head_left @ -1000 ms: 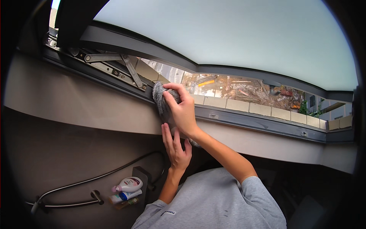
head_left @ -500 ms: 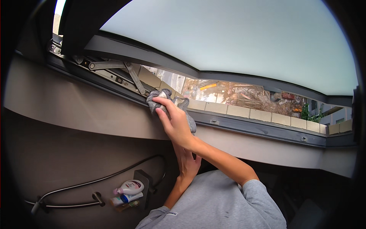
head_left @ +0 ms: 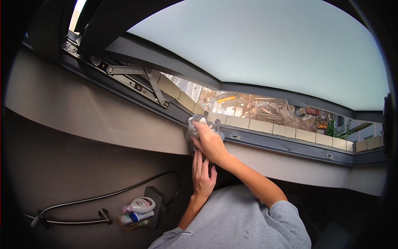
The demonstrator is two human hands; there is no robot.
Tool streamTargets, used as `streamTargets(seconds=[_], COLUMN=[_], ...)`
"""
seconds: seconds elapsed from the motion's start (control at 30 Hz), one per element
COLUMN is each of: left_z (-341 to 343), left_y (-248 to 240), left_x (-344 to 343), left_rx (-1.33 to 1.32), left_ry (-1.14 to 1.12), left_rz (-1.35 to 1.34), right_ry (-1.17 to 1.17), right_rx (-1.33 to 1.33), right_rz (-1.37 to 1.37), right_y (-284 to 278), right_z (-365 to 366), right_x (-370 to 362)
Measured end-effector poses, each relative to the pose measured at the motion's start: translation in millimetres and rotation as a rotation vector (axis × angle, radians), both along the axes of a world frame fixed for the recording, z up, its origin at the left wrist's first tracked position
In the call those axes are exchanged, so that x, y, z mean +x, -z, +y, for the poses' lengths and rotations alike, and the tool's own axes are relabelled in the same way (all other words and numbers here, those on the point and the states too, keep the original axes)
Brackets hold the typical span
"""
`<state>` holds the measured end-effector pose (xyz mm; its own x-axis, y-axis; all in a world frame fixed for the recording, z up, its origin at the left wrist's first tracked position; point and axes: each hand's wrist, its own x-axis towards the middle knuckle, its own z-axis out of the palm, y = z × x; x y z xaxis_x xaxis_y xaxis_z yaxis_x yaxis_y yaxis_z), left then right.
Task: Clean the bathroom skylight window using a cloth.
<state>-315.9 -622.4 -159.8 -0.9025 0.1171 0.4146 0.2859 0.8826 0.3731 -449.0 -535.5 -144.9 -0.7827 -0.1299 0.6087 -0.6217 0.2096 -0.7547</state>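
My right hand (head_left: 210,143) is closed on a crumpled grey cloth (head_left: 193,132), pressing it onto the dark window frame (head_left: 265,143) along the sill. Part of the cloth bunches out beyond my fingers on the right. Below it, my left hand (head_left: 203,178) reaches up with fingers stretched out and fairly straight, the tips at the lower edge of the pale sill (head_left: 149,133). Nothing shows in the left hand, though its palm side is partly hidden. Left of the cloth, a metal hinge arm (head_left: 155,85) joins the frame to the tilted-out frosted window pane (head_left: 265,45).
Small metal catches (head_left: 235,137) sit on the frame to the right. Outside lies a tiled ledge (head_left: 261,125) above a littered ground far below. At lower left, a curved hose (head_left: 112,194) and a shelf with several bottles (head_left: 141,205) are on the wall.
The cloth and my right hand have slid right along the frame, away from the hinge arm. My left hand's fingers now show more fully below. The view has shifted slightly.
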Motion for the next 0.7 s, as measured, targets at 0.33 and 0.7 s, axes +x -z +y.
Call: streamTargets(seconds=[0.33, 0.7], left_z=[6.9, 154.9], left_y=[-6.6, -28.1], left_x=[-10.8, -35.0], left_rx=[0.073, -0.225], left_ry=[0.009, 0.724], left_rz=[0.150, -0.053], right_ry=[0.114, 0.794], right_rx=[0.427, 0.428], right_rz=[0.009, -0.218], right_y=[7.0, -23.0], right_z=[56.0, 281.1], right_x=[7.6, 137.8])
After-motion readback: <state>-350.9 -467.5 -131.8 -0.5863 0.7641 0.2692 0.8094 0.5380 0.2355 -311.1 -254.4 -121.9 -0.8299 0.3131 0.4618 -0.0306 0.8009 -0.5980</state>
